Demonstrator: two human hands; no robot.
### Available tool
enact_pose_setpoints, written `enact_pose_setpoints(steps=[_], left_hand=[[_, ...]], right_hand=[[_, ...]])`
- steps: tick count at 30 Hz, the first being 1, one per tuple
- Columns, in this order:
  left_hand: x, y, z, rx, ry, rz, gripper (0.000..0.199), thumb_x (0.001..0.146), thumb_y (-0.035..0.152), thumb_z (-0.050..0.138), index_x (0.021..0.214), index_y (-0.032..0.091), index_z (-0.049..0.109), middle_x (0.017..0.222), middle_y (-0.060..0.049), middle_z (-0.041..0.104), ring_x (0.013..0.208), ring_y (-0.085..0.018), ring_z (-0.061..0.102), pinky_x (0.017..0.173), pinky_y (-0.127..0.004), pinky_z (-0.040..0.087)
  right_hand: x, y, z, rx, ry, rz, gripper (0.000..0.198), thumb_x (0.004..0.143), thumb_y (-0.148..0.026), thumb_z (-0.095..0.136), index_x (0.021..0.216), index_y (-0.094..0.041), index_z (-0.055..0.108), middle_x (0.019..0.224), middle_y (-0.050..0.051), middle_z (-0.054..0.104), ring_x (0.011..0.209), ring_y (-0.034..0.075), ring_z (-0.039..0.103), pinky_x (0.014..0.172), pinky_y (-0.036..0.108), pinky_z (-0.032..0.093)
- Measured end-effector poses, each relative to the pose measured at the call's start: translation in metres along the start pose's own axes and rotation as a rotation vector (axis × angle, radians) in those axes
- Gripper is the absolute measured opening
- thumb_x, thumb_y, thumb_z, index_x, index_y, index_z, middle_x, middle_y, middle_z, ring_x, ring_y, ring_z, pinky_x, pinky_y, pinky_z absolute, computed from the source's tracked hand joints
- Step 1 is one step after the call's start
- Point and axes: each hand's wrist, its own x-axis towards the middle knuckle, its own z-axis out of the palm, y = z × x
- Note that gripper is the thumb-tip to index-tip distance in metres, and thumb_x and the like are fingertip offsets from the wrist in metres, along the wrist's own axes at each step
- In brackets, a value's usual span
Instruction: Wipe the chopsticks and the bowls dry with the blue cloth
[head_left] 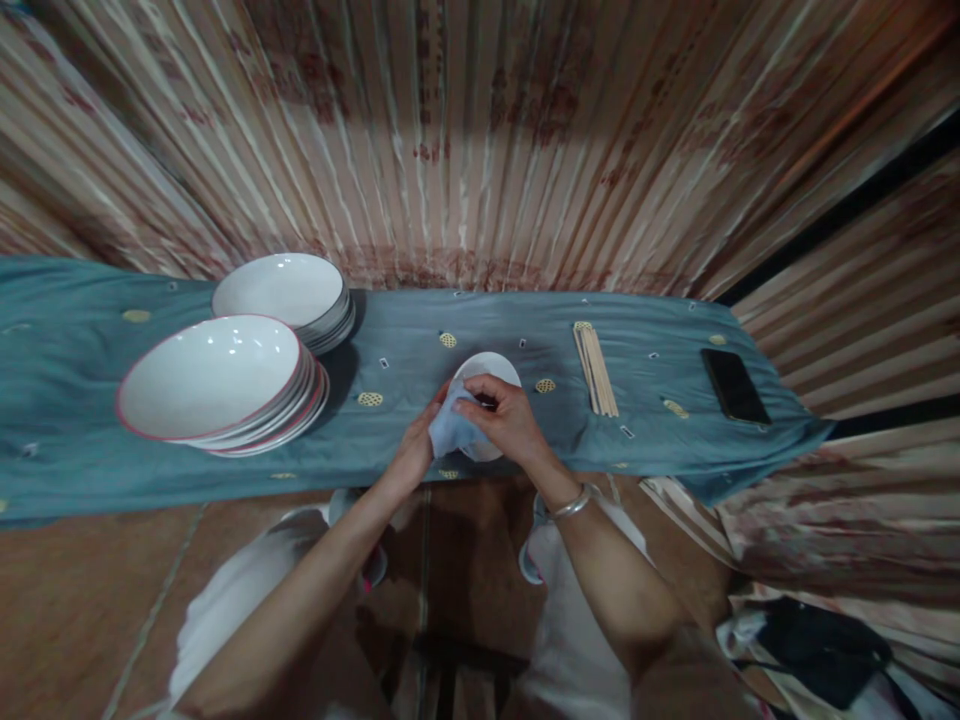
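Near the front edge of the table, a light-blue cloth (452, 428) is bunched between my two hands. My left hand (420, 438) is closed around the cloth's left side, its fingers partly hidden behind the folds. From the right, my right hand (511, 418) pinches the cloth with curled thumb and fingers; a silver bangle circles that wrist. Directly beneath both hands sits a round white dish (491, 367), mostly covered by them and the cloth. Whether either hand touches the dish I cannot tell.
Left of my hands stand a stack of red-rimmed white bowls (214, 375) and, behind it, a dark-rimmed stack (281, 285). Several wooden chopsticks (595, 370) and a black phone (735, 386) lie to the right on the blue-green tablecloth (405, 345). A pleated curtain (450, 150) hangs behind.
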Motion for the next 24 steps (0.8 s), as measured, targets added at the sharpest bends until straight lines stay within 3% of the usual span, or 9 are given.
enact_pose_setpoints(steps=[4, 9, 14, 20, 24], left_hand=[[-0.005, 0.001, 0.005, 0.023, -0.061, -0.024, 0.068, 0.073, 0.054, 0.070, 0.133, 0.024, 0.058, 0.129, -0.010, 0.065, 0.119, -0.034, 0.058, 0.089, -0.044, 0.055], [-0.012, 0.011, 0.012, 0.010, -0.090, -0.044, 0.079, 0.067, 0.047, 0.078, 0.137, 0.021, 0.053, 0.118, -0.010, 0.069, 0.109, -0.030, 0.063, 0.088, -0.041, 0.055], [-0.013, 0.015, 0.011, 0.005, -0.100, -0.082, 0.095, 0.068, 0.042, 0.079, 0.150, 0.022, 0.035, 0.104, -0.007, 0.073, 0.098, -0.026, 0.067, 0.085, -0.039, 0.056], [-0.013, 0.017, 0.011, 0.016, -0.113, -0.066, 0.090, 0.070, 0.044, 0.078, 0.148, 0.024, 0.039, 0.113, -0.010, 0.072, 0.103, -0.028, 0.066, 0.085, -0.038, 0.055], [-0.013, 0.018, 0.012, 0.016, -0.103, -0.076, 0.094, 0.067, 0.047, 0.079, 0.148, 0.022, 0.039, 0.111, -0.010, 0.072, 0.102, -0.029, 0.067, 0.085, -0.039, 0.056]], right_hand=[[0.009, -0.001, 0.000, -0.008, 0.084, -0.005, 0.023, 0.072, -0.042, 0.068, 0.078, -0.019, 0.066, 0.072, -0.001, 0.065, 0.066, 0.014, 0.058, 0.064, 0.025, 0.047], [0.021, 0.004, -0.002, -0.080, 0.165, -0.023, 0.028, 0.075, -0.047, 0.065, 0.076, -0.019, 0.066, 0.074, 0.000, 0.064, 0.068, 0.014, 0.056, 0.065, 0.025, 0.045], [0.035, 0.006, -0.016, -0.288, 0.292, 0.014, 0.031, 0.077, -0.050, 0.063, 0.073, -0.019, 0.066, 0.064, -0.002, 0.060, 0.059, 0.013, 0.052, 0.060, 0.025, 0.041], [0.040, 0.012, -0.039, -0.590, 0.359, 0.070, 0.027, 0.078, -0.047, 0.060, 0.073, -0.021, 0.067, 0.069, 0.001, 0.067, 0.065, 0.016, 0.057, 0.065, 0.027, 0.042], [0.040, 0.016, -0.045, -0.631, 0.345, 0.124, 0.026, 0.079, -0.045, 0.059, 0.076, -0.020, 0.067, 0.074, 0.003, 0.069, 0.070, 0.019, 0.061, 0.069, 0.029, 0.044]])
